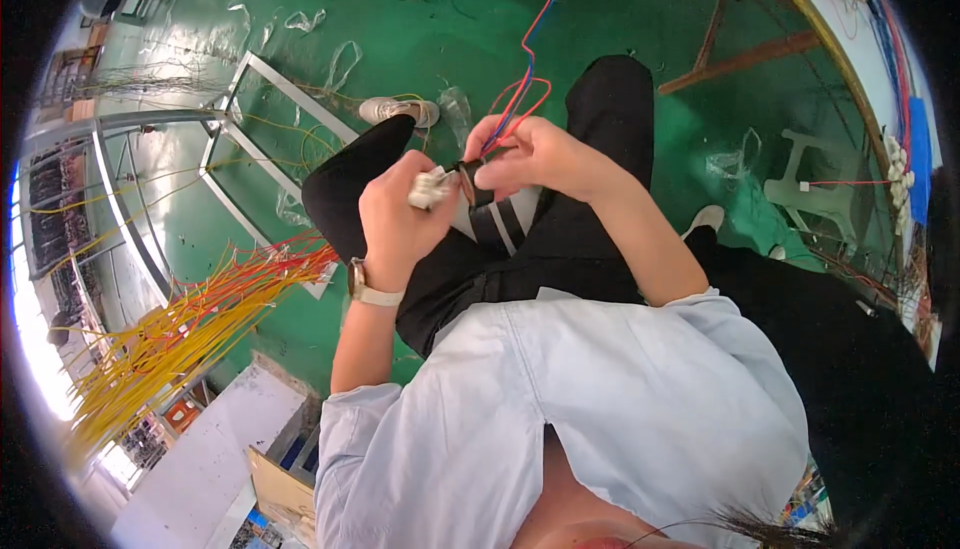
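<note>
Far to the left, one thick bundle of yellow and orange wires (190, 324) fans out beside a bare metal frame (275, 129) lying on the green floor (620, 19); the strands are too many to count.

Two hands are at work, both raised over the person's black-trousered lap, with the elbows bent and the forearms coming up from the pale blue shirt. The left hand (395, 214) wears one light wristwatch (368, 289) and is turned with its back toward the camera, its fingers curled tight around one small white connector (432, 189), which sticks out past the thumb side toward the other hand.

Just beside it, the right hand (535, 154) has its fingers bent narrow, pinching one small black piece (478, 184) between thumb and fingertips. That piece sits almost touching the white connector, in the gap between the two hands. From the right fingers a few thin red and blue wires (525, 69) loop upward and run away across the floor; I make out at least two red and one blue.

One light shoe (398, 109) shows beyond the left knee.
</note>
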A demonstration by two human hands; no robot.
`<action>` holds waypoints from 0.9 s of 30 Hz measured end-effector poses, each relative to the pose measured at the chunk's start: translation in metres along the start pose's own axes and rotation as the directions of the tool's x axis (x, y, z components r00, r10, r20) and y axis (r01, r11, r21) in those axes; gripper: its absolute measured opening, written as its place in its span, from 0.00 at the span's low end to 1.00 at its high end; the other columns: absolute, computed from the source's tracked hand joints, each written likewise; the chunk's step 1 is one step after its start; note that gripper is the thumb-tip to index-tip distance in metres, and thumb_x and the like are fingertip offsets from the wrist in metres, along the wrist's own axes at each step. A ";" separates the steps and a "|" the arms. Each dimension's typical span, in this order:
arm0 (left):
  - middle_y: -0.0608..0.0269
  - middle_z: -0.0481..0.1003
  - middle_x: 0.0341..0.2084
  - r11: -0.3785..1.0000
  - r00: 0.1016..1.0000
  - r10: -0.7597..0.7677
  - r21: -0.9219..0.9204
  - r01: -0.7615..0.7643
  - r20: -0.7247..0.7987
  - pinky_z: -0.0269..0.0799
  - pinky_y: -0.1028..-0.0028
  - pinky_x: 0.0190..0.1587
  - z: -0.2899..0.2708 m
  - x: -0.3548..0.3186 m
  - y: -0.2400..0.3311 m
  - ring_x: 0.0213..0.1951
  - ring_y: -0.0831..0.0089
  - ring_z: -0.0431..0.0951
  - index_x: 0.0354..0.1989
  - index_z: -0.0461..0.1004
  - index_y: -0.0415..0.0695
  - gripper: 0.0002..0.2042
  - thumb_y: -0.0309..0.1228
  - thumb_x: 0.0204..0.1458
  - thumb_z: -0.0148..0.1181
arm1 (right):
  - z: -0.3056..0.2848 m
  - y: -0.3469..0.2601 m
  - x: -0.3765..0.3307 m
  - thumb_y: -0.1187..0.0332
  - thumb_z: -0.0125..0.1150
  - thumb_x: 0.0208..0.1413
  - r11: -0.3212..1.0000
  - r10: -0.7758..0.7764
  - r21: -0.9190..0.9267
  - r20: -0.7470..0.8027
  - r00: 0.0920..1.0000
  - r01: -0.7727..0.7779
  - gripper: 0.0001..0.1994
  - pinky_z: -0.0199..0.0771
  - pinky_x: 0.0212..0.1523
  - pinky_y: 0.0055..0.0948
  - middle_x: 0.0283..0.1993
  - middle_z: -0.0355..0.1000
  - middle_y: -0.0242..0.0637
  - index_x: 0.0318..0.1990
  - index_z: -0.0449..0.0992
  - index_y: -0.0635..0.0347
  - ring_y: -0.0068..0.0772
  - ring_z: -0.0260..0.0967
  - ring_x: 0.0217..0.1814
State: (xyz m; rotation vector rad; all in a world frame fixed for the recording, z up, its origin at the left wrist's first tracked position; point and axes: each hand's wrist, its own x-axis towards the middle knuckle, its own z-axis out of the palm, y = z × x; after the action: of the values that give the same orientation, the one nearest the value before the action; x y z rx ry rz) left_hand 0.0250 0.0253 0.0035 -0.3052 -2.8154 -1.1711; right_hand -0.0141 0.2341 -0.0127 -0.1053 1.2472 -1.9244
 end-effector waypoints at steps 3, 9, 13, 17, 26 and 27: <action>0.63 0.70 0.26 0.939 0.991 0.104 0.322 -0.124 0.080 0.68 0.67 0.22 -0.001 0.005 0.003 0.23 0.59 0.74 0.30 0.71 0.46 0.14 0.34 0.37 0.69 | 0.003 0.006 0.000 0.74 0.69 0.44 0.994 -0.059 -0.091 0.012 0.998 0.060 0.20 0.73 0.43 0.22 0.43 0.69 0.33 0.46 0.68 0.60 0.20 0.69 0.44; 0.62 0.71 0.33 0.945 0.913 0.239 0.137 -0.297 0.329 0.71 0.67 0.27 -0.011 0.015 -0.001 0.27 0.60 0.76 0.39 0.73 0.46 0.17 0.31 0.37 0.66 | 0.006 0.010 -0.003 0.75 0.67 0.44 0.984 -0.118 -0.137 -0.031 0.993 0.112 0.29 0.69 0.49 0.22 0.44 0.67 0.33 0.55 0.61 0.61 0.21 0.65 0.46; 0.59 0.74 0.21 0.973 0.919 0.016 -0.218 0.076 0.393 0.69 0.74 0.27 -0.001 0.004 -0.004 0.24 0.68 0.76 0.34 0.74 0.38 0.08 0.26 0.46 0.60 | 0.001 0.007 -0.008 0.76 0.66 0.44 0.984 -0.054 -0.167 0.012 0.998 0.056 0.30 0.69 0.47 0.23 0.42 0.67 0.32 0.56 0.60 0.63 0.21 0.65 0.44; 0.68 0.72 0.21 0.714 0.843 -0.220 -0.507 0.482 0.491 0.63 0.80 0.23 0.011 -0.009 0.001 0.23 0.84 0.68 0.35 0.72 0.36 0.06 0.26 0.55 0.53 | -0.007 0.007 -0.010 0.78 0.66 0.42 0.921 0.022 -0.389 0.015 1.000 -0.015 0.33 0.69 0.46 0.24 0.42 0.67 0.34 0.58 0.59 0.65 0.20 0.64 0.42; 0.69 0.67 0.20 -0.086 0.556 -0.422 -0.642 0.762 0.716 0.43 0.85 0.15 0.003 -0.016 -0.001 0.17 0.88 0.56 0.32 0.69 0.42 0.07 0.32 0.57 0.50 | 0.008 0.029 0.023 0.79 0.63 0.43 0.812 -0.488 -0.464 -0.211 0.847 0.353 0.28 0.70 0.48 0.25 0.45 0.69 0.34 0.56 0.64 0.67 0.22 0.68 0.43; 0.70 0.66 0.19 -0.031 0.585 -0.428 -0.658 0.752 0.689 0.43 0.85 0.15 0.002 -0.018 -0.002 0.17 0.88 0.56 0.32 0.69 0.42 0.07 0.32 0.58 0.50 | 0.006 0.028 0.025 0.78 0.61 0.45 0.910 -0.338 -0.308 -0.161 0.927 0.278 0.23 0.70 0.47 0.24 0.45 0.70 0.35 0.52 0.68 0.67 0.23 0.69 0.43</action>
State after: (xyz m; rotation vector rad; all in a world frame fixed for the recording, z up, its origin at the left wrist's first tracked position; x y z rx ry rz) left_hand 0.0416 0.0226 -0.0023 1.0209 -1.8334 -3.1751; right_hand -0.0118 0.2082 -0.0404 -0.2661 1.7321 -2.0531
